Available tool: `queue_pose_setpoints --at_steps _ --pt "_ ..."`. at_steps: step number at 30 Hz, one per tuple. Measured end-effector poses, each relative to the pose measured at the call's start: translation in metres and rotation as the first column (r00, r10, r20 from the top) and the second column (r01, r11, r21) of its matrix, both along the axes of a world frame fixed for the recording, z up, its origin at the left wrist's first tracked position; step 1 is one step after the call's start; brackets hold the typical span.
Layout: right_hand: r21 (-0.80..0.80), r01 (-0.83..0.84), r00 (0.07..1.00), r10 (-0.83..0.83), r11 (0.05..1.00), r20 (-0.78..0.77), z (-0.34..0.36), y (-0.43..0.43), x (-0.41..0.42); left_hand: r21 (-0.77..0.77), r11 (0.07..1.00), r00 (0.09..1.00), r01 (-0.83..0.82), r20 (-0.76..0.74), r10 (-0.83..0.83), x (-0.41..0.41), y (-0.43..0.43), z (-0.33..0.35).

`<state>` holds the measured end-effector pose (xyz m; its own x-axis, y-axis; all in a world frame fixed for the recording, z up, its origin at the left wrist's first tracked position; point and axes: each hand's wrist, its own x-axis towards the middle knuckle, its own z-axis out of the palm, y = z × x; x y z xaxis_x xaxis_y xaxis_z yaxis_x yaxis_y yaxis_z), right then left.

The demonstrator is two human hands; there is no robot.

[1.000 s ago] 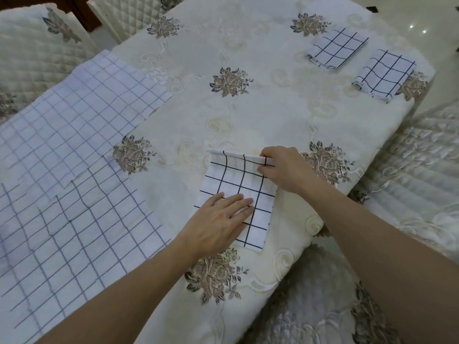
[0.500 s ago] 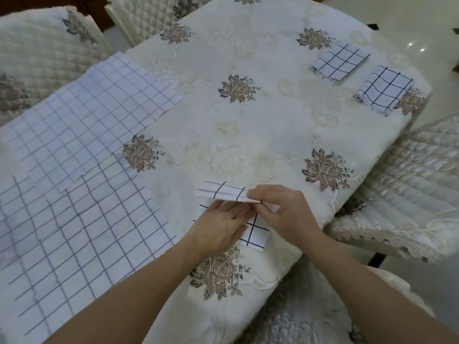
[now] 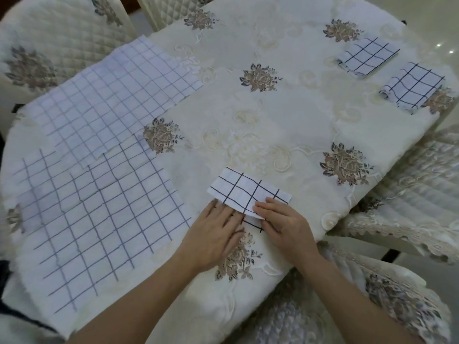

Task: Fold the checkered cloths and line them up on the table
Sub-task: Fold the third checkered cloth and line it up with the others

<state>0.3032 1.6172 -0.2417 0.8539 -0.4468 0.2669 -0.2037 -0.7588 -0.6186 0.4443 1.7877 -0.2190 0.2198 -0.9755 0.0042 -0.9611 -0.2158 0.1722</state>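
Note:
A small white cloth with black checks lies near the table's front edge, its far half folded over towards me. My left hand lies flat with straight fingers on its near left part. My right hand pinches the folded-over edge at the near right. Two folded checkered cloths sit side by side at the far right of the table. Two large unfolded checkered cloths lie spread and overlapping on the left.
The table wears a cream cloth embroidered with flowers. Quilted chairs stand at the far left, at the right and close to me at the lower right.
My right hand has brought the cloth's far edge over towards me, folding it in half. My left hand has stayed pressing the near part.

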Motion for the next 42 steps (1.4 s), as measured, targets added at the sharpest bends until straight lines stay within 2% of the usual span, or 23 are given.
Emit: queue_pose_setpoints --at_steps 6,10,23,25,29,31,33,36,39,42 --pt "-0.026 -0.028 0.999 0.026 0.999 -0.041 -0.005 -0.001 0.0 0.15 0.988 0.999 -0.027 0.039 0.022 -0.007 0.04 -0.015" --pt "-0.054 -0.069 0.994 0.064 0.996 -0.093 -0.006 0.004 -0.004 0.161 0.986 0.997 -0.052 0.062 0.042 -0.009 0.039 -0.014" --pt "-0.119 -0.126 0.986 0.111 0.985 -0.121 -0.013 0.009 -0.012 0.15 0.986 0.996 -0.078 0.055 0.07 -0.016 0.039 -0.01" --pt "-0.095 -0.13 0.984 0.117 0.987 -0.136 -0.013 0.01 -0.013 0.076 0.991 0.993 -0.11 0.038 0.107 -0.017 0.04 -0.006" --pt "-0.076 -0.13 0.981 0.118 0.989 -0.151 -0.006 0.012 -0.013 -0.264 0.945 0.979 -0.194 0.003 0.202 -0.008 0.027 0.011" --pt "-0.067 -0.13 0.984 0.121 0.989 -0.131 -0.008 0.012 -0.012 -0.296 0.938 0.981 -0.179 0.016 0.192 0.001 0.003 0.016" --pt "-0.058 -0.136 0.986 0.129 0.989 -0.106 -0.012 0.011 -0.013 -0.252 0.958 0.989 -0.139 0.011 0.146 0.011 -0.027 0.014" --pt "-0.07 -0.152 0.985 0.146 0.986 -0.09 -0.016 0.01 -0.013 -0.04 0.999 0.999 -0.035 0.013 0.036 0.024 -0.063 0.002" --pt "-0.081 -0.155 0.985 0.148 0.985 -0.09 -0.014 0.01 -0.013 0.122 0.992 0.998 0.019 0.054 -0.026 0.037 -0.071 -0.017" --pt "-0.099 0.003 1.0 -0.002 0.995 0.007 0.003 0.014 -0.004 0.13 0.991 0.996 0.031 0.076 -0.042 0.038 -0.069 -0.027"
